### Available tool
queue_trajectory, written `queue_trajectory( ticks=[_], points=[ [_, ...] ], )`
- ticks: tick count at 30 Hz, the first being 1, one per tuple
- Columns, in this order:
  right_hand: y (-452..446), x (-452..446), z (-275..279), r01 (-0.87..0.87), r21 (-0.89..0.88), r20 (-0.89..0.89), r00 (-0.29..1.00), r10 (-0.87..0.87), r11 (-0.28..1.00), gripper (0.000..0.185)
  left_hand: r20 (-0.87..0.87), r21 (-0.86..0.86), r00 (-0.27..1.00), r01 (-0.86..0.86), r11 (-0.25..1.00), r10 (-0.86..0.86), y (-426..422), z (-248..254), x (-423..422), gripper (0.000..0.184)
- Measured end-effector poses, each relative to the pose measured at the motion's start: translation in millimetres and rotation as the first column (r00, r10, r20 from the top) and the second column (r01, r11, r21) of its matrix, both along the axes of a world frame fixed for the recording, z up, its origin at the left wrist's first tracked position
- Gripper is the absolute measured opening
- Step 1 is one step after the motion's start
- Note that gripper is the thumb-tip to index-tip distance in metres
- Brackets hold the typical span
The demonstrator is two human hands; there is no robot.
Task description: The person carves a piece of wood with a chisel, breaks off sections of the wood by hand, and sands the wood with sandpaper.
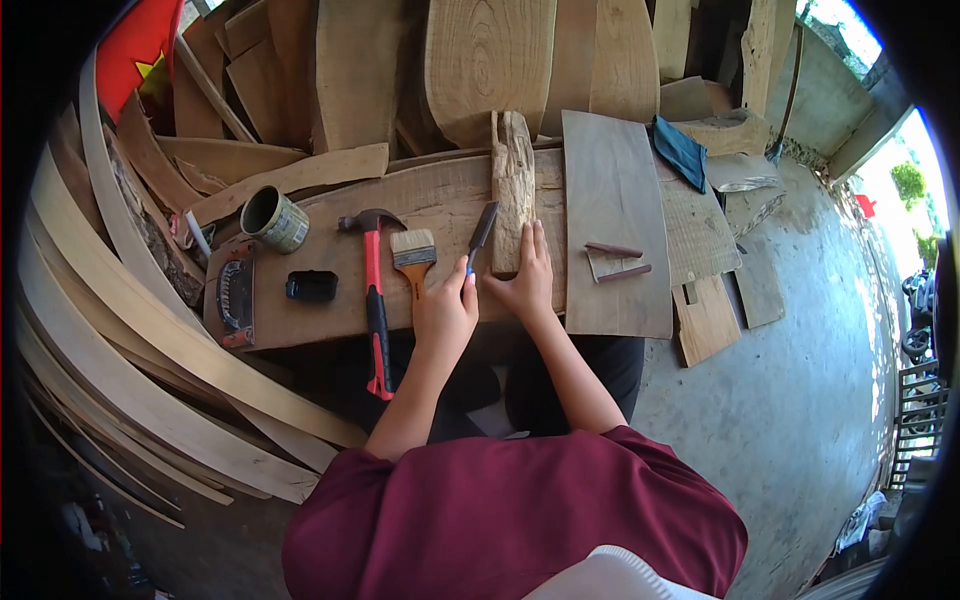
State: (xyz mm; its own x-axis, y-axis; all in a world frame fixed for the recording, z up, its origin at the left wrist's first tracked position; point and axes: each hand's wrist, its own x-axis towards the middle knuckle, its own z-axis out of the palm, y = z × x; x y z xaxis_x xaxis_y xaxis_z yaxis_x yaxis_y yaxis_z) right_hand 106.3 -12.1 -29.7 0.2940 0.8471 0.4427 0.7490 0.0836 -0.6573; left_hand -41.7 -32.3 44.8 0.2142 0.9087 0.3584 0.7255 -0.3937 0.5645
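Note:
My left hand is closed around a slim tool with a dark, narrow head and a bit of blue at its handle. Its exact kind is hard to make out. The head points up and away, beside a rough, weathered block of wood that lies lengthwise on the plank bench. My right hand rests on the near end of that block, fingers stretched along it and thumb spread. Left of my left hand are a paintbrush and a red and black claw hammer.
On the bench stand a metal can, a small black container and a handled sanding tool. Two brown sticks lie on a thin board at right, near a teal cloth. Curved wooden strips crowd the left.

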Motion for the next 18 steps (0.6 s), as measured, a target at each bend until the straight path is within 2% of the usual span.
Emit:
queue_trajectory(
  ticks=[1, 4, 8, 11, 18],
  points=[
    [0, 0, 0, -0.002, 0.002, 0.0, 1.0, 0.002, 1.0, 0.104, -0.067, -0.002, 0.998, -0.01, 1.0, 0.01, 4, 2, 4, 0.031],
    [1, -1, 0, 0.009, 0.02, -0.013, 1.0, -0.009, 1.0, 0.102, -0.11, 0.039, 0.994, -0.022, 0.999, 0.026, 17, 1, 15, 0.032],
    [-1, -2, 2, 0.015, 0.022, -0.021, 1.0, -0.014, 1.0, 0.102, -0.119, 0.025, 0.993, -0.02, 0.999, 0.023, 9, 1, 12, 0.031],
    [-1, 0, 2, 0.009, 0.021, 0.007, 1.0, -0.009, 1.0, 0.102, -0.15, 0.105, 0.989, 0.007, 0.994, 0.008, -3, -6, 7, 0.035],
    [0, -3, 1, 0.035, 0.045, -0.009, 0.999, -0.034, 0.998, 0.099, -0.218, 0.045, 0.974, -0.05, 0.998, 0.058, 9, -6, 24, 0.036]
  ],
)
